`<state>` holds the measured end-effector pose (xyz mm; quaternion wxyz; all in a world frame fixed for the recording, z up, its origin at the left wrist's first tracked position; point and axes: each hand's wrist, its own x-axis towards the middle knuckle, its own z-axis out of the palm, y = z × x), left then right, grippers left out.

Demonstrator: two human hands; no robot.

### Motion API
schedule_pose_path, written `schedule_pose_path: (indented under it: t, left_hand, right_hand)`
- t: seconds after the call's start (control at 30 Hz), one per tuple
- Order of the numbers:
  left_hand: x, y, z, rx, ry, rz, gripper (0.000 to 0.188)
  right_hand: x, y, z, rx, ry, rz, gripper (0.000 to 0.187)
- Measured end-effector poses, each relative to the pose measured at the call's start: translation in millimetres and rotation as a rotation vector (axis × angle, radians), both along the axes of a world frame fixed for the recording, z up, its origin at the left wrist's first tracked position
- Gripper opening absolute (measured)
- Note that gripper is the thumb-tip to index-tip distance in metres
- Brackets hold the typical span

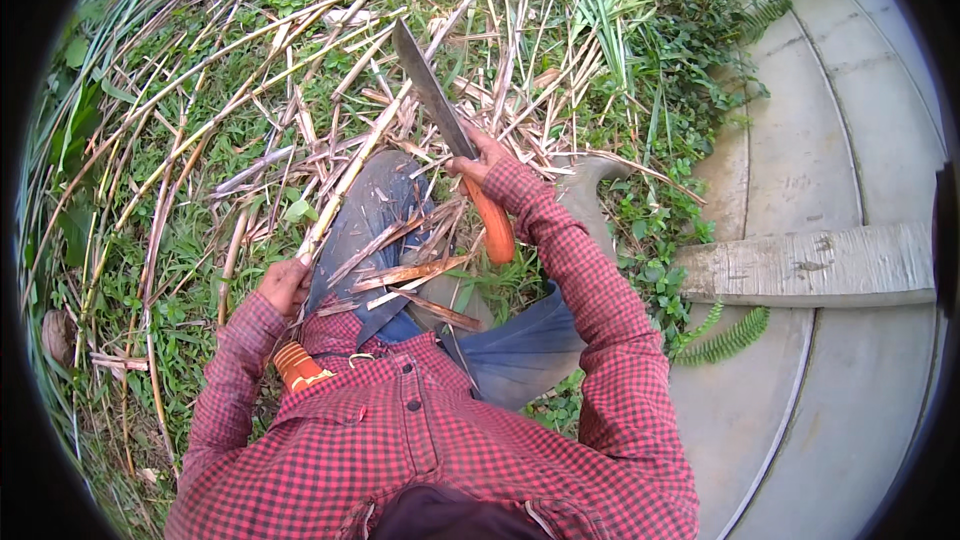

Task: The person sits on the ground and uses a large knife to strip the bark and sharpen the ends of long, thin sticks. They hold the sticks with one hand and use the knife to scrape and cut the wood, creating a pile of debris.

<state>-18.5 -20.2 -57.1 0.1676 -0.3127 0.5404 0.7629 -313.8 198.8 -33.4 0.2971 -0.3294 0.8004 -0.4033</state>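
Note:
My right hand (pixel 484 156) is closed round a machete (pixel 436 95), near where its dark blade meets the curved orange handle. The blade points up and to the left, close to a long pale stalk (pixel 362 155); I cannot tell whether they touch. My left hand (pixel 286 284) is closed round the near end of that stalk, which slants away over my leg toward the far grass. Split strips and peelings (pixel 412 273) lie across my dark blue trousers (pixel 365 210) and between my legs.
More cut stalks (pixel 230 95) and long leaves cover the grass to the left and ahead. Shavings (pixel 520 115) are heaped beyond my knees. On the right are grey panels (pixel 800 140) with a wooden plank (pixel 810 268) across them. An orange object (pixel 299 366) sits at my left hip.

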Motion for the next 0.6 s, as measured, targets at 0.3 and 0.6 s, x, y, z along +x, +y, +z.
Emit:
schedule_pose_path:
  t: [0.3, 0.6]
  left_hand:
    - [5, 8, 42, 0.030, -0.056, -0.058, 0.037]
    - [24, 21, 23, -0.398, 0.096, -0.088, 0.040]
  right_hand:
    - [13, -5, 34, 0.575, 0.746, 0.245, 0.047]
    - [-3, -14, 59, 0.750, 0.769, 0.436, 0.032]
